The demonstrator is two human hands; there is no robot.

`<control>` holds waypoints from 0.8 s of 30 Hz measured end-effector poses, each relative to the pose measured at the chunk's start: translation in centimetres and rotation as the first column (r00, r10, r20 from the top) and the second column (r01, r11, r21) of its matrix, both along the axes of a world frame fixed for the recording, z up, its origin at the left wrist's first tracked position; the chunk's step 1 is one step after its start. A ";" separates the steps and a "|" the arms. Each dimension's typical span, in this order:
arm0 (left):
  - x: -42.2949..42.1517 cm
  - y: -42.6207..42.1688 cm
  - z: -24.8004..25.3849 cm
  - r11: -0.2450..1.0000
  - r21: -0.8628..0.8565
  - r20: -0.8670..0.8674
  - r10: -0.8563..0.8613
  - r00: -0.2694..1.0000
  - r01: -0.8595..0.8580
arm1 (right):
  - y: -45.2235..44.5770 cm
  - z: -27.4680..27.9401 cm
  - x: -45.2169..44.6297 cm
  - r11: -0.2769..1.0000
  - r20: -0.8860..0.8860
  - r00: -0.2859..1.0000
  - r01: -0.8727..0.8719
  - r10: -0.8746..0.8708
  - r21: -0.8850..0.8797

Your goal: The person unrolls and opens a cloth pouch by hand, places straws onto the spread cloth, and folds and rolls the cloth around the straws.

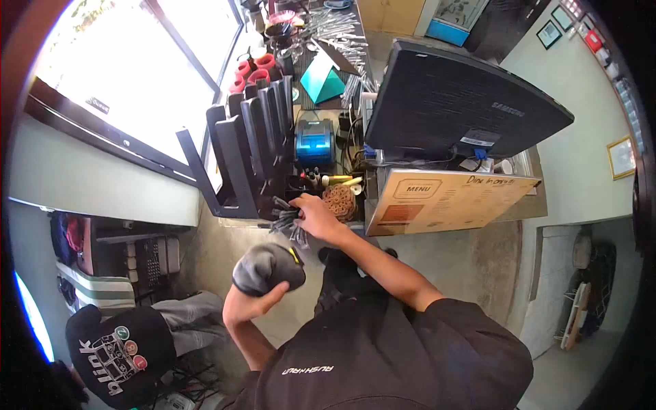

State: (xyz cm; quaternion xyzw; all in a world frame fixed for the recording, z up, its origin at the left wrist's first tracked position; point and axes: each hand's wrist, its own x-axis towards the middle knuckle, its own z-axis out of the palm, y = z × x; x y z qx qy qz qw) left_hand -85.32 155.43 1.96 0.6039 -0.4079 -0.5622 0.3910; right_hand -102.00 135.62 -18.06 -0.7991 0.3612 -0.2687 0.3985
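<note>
My left hand is closed round a bunched grey cloth with a yellow strip on its edge. The cloth is held in the air in front of the counter. My right hand reaches to the counter's near edge, its fingers closed on a bunch of grey cutlery. Several cutlery ends stick out toward the cloth; their exact kinds are too small to tell. Beside my right hand lies a brown patterned round piece, and pens stand just behind it.
A black upright rack stands at left by the window. Behind are a blue printer, red cups and much spread cutlery. A monitor and menu board stand right. Another person is at lower left.
</note>
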 end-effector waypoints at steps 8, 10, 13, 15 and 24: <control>-4.6 0.3 1.8 0.915 -0.201 0.007 -0.356 0.935 0.350 | 3.0 9.9 -8.0 0.977 0.433 0.899 -0.024 -0.071 0.210; -7.4 -0.4 1.1 0.870 -0.218 0.029 -0.447 0.894 0.442 | 5.7 15.1 -12.6 0.953 0.461 0.886 -0.091 -0.055 0.289; -14.0 -1.4 1.7 0.822 -0.155 -0.124 -0.566 0.815 0.548 | 9.1 15.8 -20.8 0.841 0.587 0.809 -0.347 0.044 0.415; -18.6 -2.4 -0.5 0.742 -0.329 -0.107 -0.644 0.757 0.585 | 11.6 14.1 -27.6 0.800 0.640 0.768 -0.389 0.008 0.457; -50.2 -4.4 -3.0 0.854 -0.274 -0.245 -0.506 0.827 0.441 | 23.8 13.0 -59.4 0.874 0.533 0.724 0.207 -0.438 0.439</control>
